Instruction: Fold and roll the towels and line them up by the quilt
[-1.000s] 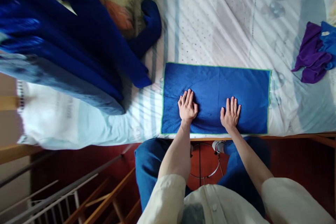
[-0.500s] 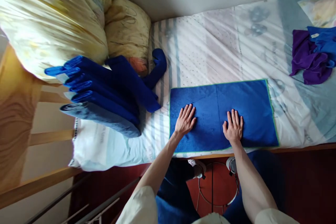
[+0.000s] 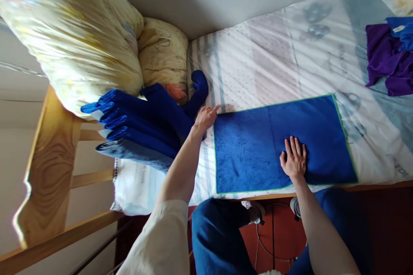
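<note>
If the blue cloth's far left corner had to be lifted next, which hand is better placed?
Probably the left hand: it is at that corner of the blue cloth. The right hand lies flat on the cloth, farther from the corner.

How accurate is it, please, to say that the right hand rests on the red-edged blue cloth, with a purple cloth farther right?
Not quite: the blue cloth is edged in green, not red, as the head view shows. The right hand does rest on it, with the purple cloth farther right.
</note>
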`<action>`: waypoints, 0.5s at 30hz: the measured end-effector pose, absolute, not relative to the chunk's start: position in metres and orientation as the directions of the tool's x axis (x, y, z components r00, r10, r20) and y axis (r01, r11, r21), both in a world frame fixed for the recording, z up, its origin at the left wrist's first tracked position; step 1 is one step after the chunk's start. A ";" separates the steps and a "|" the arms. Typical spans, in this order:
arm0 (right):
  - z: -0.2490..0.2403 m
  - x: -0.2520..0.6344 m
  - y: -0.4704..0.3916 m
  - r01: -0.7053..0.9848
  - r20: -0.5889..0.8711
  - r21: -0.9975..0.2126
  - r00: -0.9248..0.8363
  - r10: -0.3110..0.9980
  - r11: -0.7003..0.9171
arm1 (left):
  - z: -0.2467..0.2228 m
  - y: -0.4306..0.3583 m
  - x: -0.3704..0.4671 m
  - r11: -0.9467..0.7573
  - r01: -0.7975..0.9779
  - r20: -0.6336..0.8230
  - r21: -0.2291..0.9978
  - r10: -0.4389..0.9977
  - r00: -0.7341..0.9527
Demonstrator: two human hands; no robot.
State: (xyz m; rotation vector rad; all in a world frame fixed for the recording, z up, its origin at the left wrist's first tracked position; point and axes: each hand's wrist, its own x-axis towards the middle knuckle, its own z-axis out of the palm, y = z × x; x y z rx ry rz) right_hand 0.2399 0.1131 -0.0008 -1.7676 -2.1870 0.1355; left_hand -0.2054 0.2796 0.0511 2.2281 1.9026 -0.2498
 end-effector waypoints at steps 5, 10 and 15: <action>-0.002 0.240 0.112 0.930 0.177 -0.295 -0.172 0.969 0.219 | 0.050 0.291 -0.210 -0.049 0.997 -0.109 0.051 0.993 0.054; -0.003 0.239 0.112 0.922 0.152 -0.329 -0.161 0.975 0.203 | 0.041 0.239 -0.144 -0.101 0.979 0.077 0.175 0.993 0.089; -0.001 0.238 0.113 0.923 0.127 -0.333 -0.157 0.979 0.191 | 0.014 0.197 -0.108 0.063 0.960 -0.011 0.275 0.998 -0.062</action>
